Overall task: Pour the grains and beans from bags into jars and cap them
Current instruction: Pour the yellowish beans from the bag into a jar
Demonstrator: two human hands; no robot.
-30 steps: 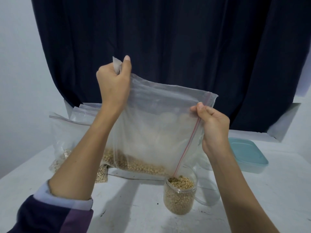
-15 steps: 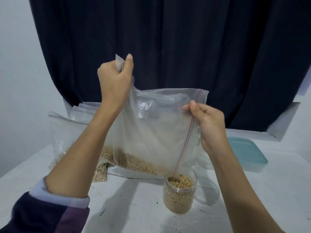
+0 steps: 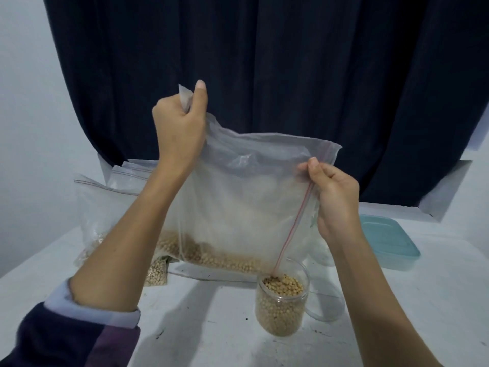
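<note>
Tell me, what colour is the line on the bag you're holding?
Red-pink: the zip strip on the bag, head view.

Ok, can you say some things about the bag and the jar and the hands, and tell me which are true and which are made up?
1. Both hands hold the clear bag. True: the left hand grips a top corner, the right hand pinches the zip edge.
2. The jar is empty. False: beans nearly fill it.
3. The jar has its cap on. False: it is open.
4. A teal-lidded box sits on the table. True.
</note>
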